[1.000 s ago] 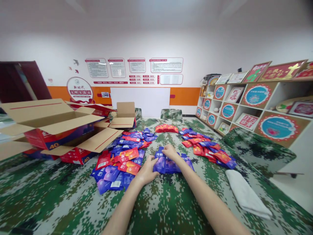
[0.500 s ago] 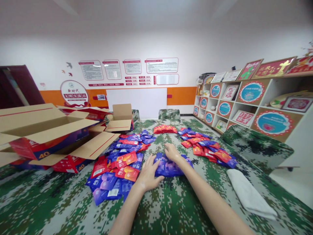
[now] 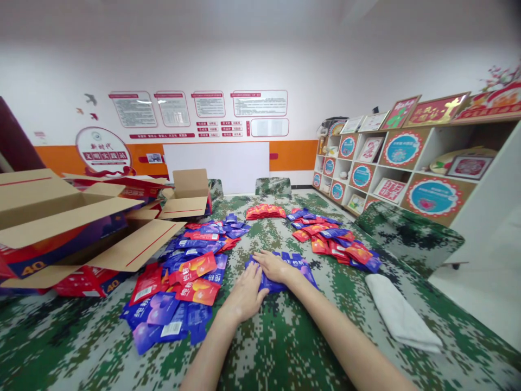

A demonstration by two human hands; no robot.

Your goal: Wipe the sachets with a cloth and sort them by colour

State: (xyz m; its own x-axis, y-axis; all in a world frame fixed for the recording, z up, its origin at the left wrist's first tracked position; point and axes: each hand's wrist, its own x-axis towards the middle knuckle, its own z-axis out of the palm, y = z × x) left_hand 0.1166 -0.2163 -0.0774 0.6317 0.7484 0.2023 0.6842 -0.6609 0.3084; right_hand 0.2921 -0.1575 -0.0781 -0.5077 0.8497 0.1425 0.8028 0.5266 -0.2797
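Note:
Several blue pouches (image 3: 302, 266) lie overlapping in a row on the camouflage tablecloth (image 3: 280, 331) in front of me. My right hand (image 3: 272, 266) rests flat over the left part of this row, fingers stretched out to the left. Against the row's left end lies my left hand (image 3: 246, 290), its fingers extended and its thumb apart. The hands meet near the fingertips and hide part of the pouches. To the left spreads a heap of mixed red pouches (image 3: 199, 293) and blue pouches (image 3: 157, 309). Another mixed pile of pouches (image 3: 336, 239) is on the right.
Open cardboard boxes (image 3: 101, 239) crowd the table's left side. At the back a row of red pouches (image 3: 266, 212) stands packed together. A folded white cloth (image 3: 401, 312) lies at the right, near a camouflage-covered chair (image 3: 407, 236). Shelves (image 3: 382, 171) line the right wall.
My right hand has moved left and down, from above the row onto the blue pouches beside my left hand. The whole view has shifted slightly.

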